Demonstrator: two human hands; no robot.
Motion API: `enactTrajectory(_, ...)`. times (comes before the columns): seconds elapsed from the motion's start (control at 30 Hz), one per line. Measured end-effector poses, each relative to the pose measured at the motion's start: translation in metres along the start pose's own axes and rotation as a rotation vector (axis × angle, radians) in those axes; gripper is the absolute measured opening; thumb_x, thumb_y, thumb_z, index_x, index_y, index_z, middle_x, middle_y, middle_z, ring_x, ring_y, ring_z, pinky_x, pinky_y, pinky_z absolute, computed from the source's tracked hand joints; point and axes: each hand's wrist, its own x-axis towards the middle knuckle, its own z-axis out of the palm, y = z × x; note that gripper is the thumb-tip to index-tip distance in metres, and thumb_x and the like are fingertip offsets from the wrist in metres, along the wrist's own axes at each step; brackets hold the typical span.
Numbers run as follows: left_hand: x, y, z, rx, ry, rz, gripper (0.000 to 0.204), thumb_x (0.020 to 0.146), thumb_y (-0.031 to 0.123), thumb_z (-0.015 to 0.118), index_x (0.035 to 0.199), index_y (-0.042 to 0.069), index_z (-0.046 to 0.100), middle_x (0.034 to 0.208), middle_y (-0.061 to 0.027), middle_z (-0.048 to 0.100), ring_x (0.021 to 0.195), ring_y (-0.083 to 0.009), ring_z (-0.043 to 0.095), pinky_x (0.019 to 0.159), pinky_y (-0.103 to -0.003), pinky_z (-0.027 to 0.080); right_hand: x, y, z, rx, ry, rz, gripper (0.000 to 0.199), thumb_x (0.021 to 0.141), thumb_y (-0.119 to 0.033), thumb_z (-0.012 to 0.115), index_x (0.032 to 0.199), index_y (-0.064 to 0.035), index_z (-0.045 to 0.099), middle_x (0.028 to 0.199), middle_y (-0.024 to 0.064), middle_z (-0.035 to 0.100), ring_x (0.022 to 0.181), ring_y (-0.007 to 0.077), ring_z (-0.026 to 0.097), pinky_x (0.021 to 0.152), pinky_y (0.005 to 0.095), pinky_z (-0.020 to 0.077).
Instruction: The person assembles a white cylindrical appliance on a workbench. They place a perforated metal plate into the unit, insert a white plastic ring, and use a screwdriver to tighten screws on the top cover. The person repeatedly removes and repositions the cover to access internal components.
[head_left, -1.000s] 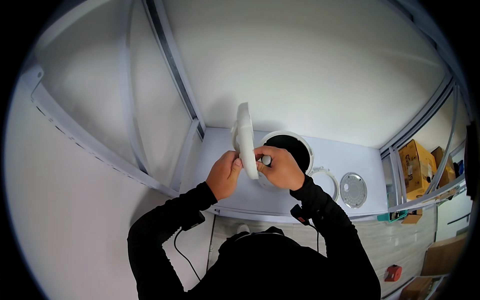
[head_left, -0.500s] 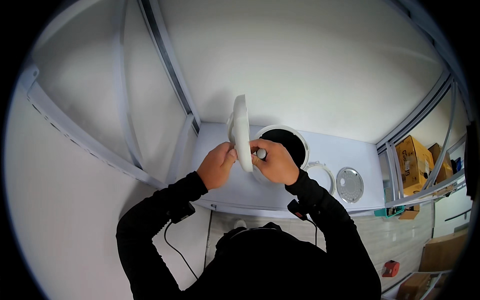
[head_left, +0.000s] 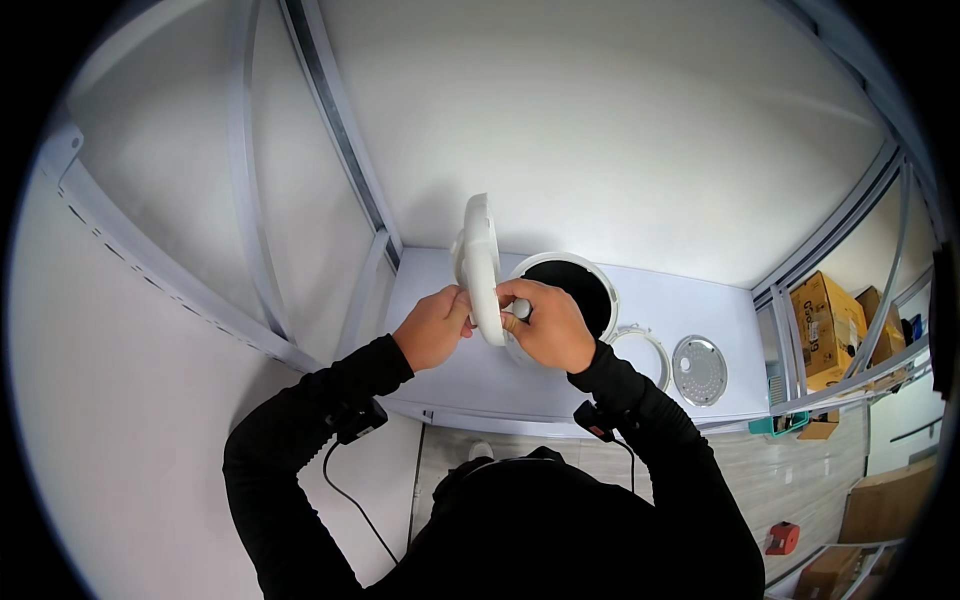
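Observation:
A thick round white lid stands nearly upright above the table, seen almost edge-on. My left hand pinches its lower edge from the left, fingers closed. On the other side, my right hand grips the same lower edge between thumb and fingers. A small grey round piece shows beside my right fingers; whether I hold it cannot be told. Behind my right hand sits a round white cooker body with a dark inside, partly covered by the hand. To its right lie a thin white ring and a silver perforated disc.
The pale table is bordered by a back wall and metal frame posts. Off its right end are cardboard boxes and a teal basket. A red object lies on the floor. Cables hang from both forearms.
The lid has tilted slightly, with its top a little further left. My left hand and forearm have shifted slightly left; both hands keep their grip.

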Motion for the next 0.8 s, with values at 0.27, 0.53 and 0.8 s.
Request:
enactTrajectory(0.27,0.004,-0.008,0.007,-0.155,0.055,-0.041,0.044,0.110,0.034,0.035,0.102,-0.004,0.055,0.086,-0.0090,0.064,0.072,-0.0142,0.062,0.068,-0.029,0.054,0.001,0.005,0.002,0.064,0.002,0.004,0.029,0.086,-0.013,0.078,0.113,-0.0083,0.069,0.094,0.0095,0.072,0.078,0.0302,0.068,0.071,0.0376,0.0522)
enactTrajectory(0.53,0.000,-0.010,0.007,-0.176,0.096,0.000,0.045,0.108,0.038,0.041,0.102,-0.004,0.056,0.085,-0.0076,0.064,0.071,-0.0135,0.060,0.069,-0.028,0.053,0.002,0.015,0.008,0.219,-0.040,0.029,0.028,0.090,-0.011,0.075,0.116,-0.0054,0.066,0.093,0.0076,0.070,0.078,0.0227,0.066,0.073,0.0333,0.0513)
enactTrajectory(0.8,-0.007,-0.031,0.017,-0.325,0.114,0.218,0.038,0.109,0.028,0.047,0.127,-0.004,0.053,0.107,-0.0105,0.063,0.090,-0.0147,0.063,0.084,-0.030,0.053,0.006,0.018,0.007,0.261,-0.066,0.041,0.032,0.090,-0.009,0.073,0.121,-0.0056,0.065,0.094,0.0059,0.068,0.079,0.0185,0.062,0.075,0.0309,0.0503)
